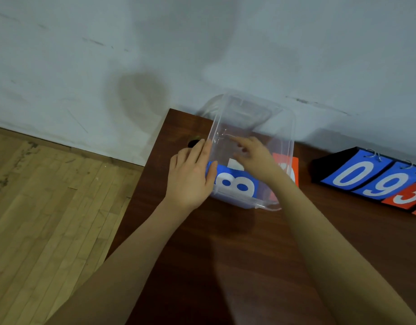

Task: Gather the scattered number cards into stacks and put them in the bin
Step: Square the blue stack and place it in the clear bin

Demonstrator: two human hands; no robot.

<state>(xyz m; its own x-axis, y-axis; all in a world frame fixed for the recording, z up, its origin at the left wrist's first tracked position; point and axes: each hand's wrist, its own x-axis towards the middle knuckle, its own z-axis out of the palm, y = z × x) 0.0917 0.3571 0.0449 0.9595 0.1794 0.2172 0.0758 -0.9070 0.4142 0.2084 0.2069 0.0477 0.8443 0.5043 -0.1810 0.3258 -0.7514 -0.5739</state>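
Observation:
A clear plastic bin [289,127] stands on the dark wooden table near the wall. Inside it lies a blue card [235,184] with a white 8 on top, and a red card [285,164] shows through the bin's right wall. My left hand [190,177] rests flat against the bin's left wall, fingers straight. My right hand [254,156] reaches down inside the bin above the cards, fingers loosely bent; the frame does not show whether it pinches a card.
A black flip scoreboard [371,177] with blue 0 and 9 and red 3 stands at the right on the table [225,254]. The table's left edge drops to a wooden floor [49,207]. A pale wall [202,55] rises right behind the bin.

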